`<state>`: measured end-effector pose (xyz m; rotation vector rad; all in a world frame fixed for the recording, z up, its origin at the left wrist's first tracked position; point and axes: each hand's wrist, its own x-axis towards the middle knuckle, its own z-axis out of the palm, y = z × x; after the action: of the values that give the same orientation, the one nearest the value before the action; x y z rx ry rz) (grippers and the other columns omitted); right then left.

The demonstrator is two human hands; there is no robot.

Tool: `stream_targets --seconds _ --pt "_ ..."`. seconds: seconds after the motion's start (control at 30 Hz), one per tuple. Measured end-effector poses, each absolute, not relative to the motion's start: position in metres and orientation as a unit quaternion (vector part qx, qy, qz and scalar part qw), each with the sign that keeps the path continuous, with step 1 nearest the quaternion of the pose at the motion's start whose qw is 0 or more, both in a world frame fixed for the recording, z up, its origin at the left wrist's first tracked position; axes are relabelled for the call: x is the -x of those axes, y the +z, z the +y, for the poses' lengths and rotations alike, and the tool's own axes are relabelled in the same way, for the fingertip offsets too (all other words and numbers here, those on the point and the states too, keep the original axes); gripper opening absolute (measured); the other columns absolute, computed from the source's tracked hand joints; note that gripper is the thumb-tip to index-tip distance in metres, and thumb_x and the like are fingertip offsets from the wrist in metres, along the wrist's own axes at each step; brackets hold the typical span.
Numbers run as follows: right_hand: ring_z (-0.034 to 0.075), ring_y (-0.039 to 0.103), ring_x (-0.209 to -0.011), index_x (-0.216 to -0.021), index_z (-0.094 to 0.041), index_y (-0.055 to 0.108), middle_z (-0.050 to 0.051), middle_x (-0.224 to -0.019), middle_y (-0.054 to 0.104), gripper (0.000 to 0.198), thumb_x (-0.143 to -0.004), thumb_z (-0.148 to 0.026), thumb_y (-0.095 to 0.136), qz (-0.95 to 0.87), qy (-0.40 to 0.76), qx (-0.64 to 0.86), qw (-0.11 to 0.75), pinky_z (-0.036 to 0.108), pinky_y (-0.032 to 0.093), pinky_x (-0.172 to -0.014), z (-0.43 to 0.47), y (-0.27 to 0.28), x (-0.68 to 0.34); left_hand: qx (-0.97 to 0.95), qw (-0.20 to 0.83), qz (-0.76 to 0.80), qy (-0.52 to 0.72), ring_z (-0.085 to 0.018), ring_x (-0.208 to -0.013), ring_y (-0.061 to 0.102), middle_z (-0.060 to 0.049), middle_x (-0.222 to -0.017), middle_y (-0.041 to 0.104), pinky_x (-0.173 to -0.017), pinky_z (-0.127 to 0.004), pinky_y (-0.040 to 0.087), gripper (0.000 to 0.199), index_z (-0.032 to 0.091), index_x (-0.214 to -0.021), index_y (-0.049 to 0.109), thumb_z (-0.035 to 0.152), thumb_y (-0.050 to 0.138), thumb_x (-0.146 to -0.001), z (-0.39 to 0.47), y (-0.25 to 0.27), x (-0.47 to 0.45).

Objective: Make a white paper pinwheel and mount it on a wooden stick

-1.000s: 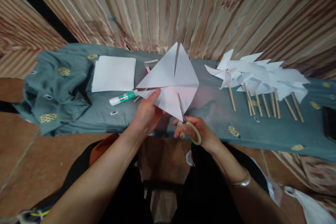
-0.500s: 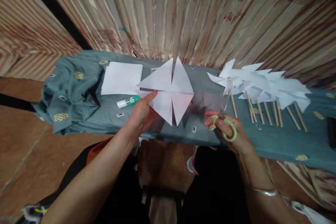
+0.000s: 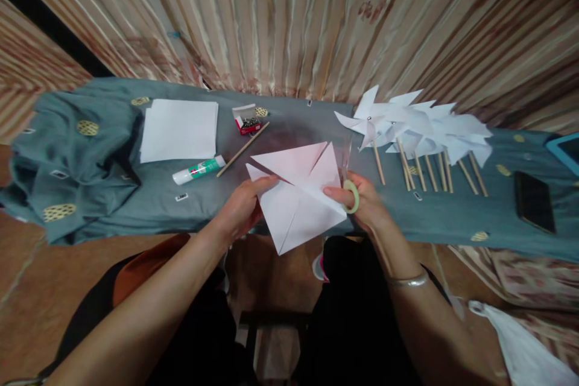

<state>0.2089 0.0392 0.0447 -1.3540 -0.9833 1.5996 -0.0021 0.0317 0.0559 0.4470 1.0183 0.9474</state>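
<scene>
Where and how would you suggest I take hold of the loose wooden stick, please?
I'd pinch the loose wooden stick mid-length from above, across its slanted length: its near end lies by the glue stick and its far end by the red box.

Dim light; top-right corner darker; scissor blades (image 3: pixel 347 154) faint, perhaps blurred.

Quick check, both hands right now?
Left hand: closed, holding the cut paper by its left side, thumb on top.
Right hand: closed, holding the green-handled scissors and the paper's right side.
</scene>
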Motion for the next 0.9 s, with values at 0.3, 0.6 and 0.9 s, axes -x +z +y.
stream_targets --seconds 0.3,0.6,0.9 --pt "0.019 0.064 -0.062 -0.073 -0.022 0.053 0.001 -0.066 0.067 0.05 -0.047 -0.051 0.084 -0.31 0.536 0.569 0.541 0.032 0.052 -0.058 0.048 0.033 -0.179 -0.24 0.773 0.34 0.48 -0.029 -0.119 0.058 -0.01 -0.124 0.065 -0.088 -0.038 0.052 0.054 0.022 -0.109 0.065 0.058 0.07 -0.071 0.025 0.062 -0.015" --pt "0.016 0.062 -0.067 -0.077 -0.024 0.052 -0.001 -0.076 0.067 0.048 -0.051 -0.049 0.083 -0.358 0.556 0.542 0.518 0.031 0.053 -0.067 0.044 0.037 -0.163 -0.207 0.658 0.438 0.576 -0.021 -0.101 0.065 -0.005 -0.105 0.072 -0.087 -0.031 0.051 0.048 0.021 -0.114 0.061 0.017 0.073 -0.067 0.03 0.059 -0.034" --pt "0.015 0.061 -0.069 -0.092 -0.017 0.061 0.004 -0.076 0.07 0.05 -0.067 -0.059 0.07 -0.465 0.59 0.531 0.393 0.028 0.047 -0.066 0.031 0.043 -0.173 -0.296 0.538 0.479 0.627 -0.019 -0.093 0.063 -0.001 -0.09 0.07 -0.09 -0.031 0.048 0.041 0.019 -0.1 0.064 0.014 0.071 -0.06 0.05 0.05 -0.007"
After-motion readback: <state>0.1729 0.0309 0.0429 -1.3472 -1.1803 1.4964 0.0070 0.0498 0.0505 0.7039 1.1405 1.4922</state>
